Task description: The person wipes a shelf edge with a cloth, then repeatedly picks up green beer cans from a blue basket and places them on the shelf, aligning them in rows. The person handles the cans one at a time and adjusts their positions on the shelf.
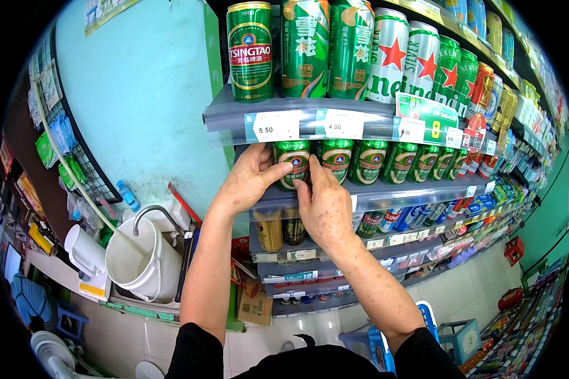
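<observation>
At the left end of a grey shelf [308, 198], a green Tsingtao beer can [291, 149] stands upright between my hands. My left hand [243, 179] grips its left side, with the thumb laid across the front label. My right hand [329, 211] has its fingers along the can's right side and its thumb at the lower front. Just right of my right fingertips stands a second Tsingtao can [342, 154], and several alike continue the row. Whether the held can touches the shelf is hard to tell, since my hands cover its base.
A shelf edge with price tags [272, 127] overhangs the cans; larger beer cans [251, 57] stand above it. Lower left are a white bucket [123, 263], a curved faucet [147, 208] and a person [31, 296]. A blue basket [375, 346] and a stool [460, 337] stand below right.
</observation>
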The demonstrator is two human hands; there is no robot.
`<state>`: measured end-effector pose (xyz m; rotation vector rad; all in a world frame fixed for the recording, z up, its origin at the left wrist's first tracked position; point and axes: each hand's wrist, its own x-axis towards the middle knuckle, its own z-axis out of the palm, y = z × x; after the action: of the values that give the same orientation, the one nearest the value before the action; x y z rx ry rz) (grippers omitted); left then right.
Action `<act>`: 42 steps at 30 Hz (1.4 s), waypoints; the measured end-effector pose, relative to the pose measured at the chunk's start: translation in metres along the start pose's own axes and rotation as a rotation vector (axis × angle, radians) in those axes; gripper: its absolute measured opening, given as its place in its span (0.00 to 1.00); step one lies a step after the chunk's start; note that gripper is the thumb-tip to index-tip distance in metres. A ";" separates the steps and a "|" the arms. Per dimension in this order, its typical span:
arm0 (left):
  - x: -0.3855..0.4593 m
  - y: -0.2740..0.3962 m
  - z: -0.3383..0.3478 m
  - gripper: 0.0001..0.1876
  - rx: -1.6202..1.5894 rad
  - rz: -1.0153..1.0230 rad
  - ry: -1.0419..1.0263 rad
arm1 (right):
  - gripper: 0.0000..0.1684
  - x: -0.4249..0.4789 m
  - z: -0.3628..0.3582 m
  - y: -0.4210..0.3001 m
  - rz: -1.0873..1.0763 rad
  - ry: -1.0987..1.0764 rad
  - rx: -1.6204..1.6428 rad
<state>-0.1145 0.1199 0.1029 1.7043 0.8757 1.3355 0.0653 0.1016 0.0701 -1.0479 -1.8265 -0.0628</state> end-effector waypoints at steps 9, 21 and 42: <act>-0.009 0.000 0.002 0.33 0.122 0.044 0.091 | 0.26 -0.015 -0.017 0.003 -0.027 0.031 0.115; -0.103 -0.032 0.106 0.07 0.019 0.029 0.511 | 0.12 -0.097 -0.087 0.059 0.165 0.098 0.276; -0.196 -0.221 0.421 0.12 0.260 -0.430 -0.723 | 0.13 -0.456 -0.223 0.224 1.240 0.175 -0.078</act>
<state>0.2443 -0.0203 -0.2377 1.8593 0.9199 0.2800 0.4404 -0.1477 -0.2536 -1.9750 -0.7823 0.5001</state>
